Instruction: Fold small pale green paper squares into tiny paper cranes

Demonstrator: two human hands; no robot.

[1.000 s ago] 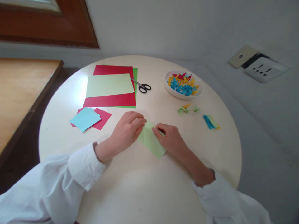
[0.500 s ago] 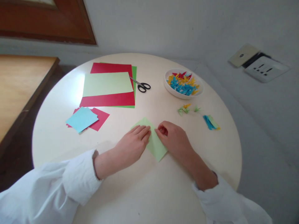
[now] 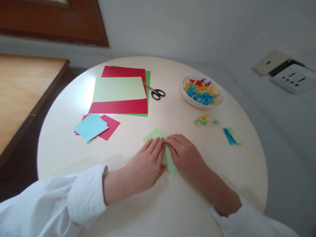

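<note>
The left hand point(image 3: 148, 161) lies flattened, fingers outstretched, across a pale green paper sheet point(image 3: 169, 163) on the round white table point(image 3: 148, 212), while the right hand point(image 3: 189, 156) bends its fingers onto the sheet's right side, though whether it pinches the paper is unclear.

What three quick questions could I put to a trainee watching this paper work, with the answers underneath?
1. True or false: the left hand and the right hand meet at the fingertips over the small light green paper.

2. Which of these lies on the large red sheet?
A) the white dish
B) the large pale green sheet
C) the wall socket

3. Fill in the blanks: the top paper of the small stack is ____, and the handles of the scissors are ____.

Key: 1. True. 2. B. 3. Light blue; black.
</note>
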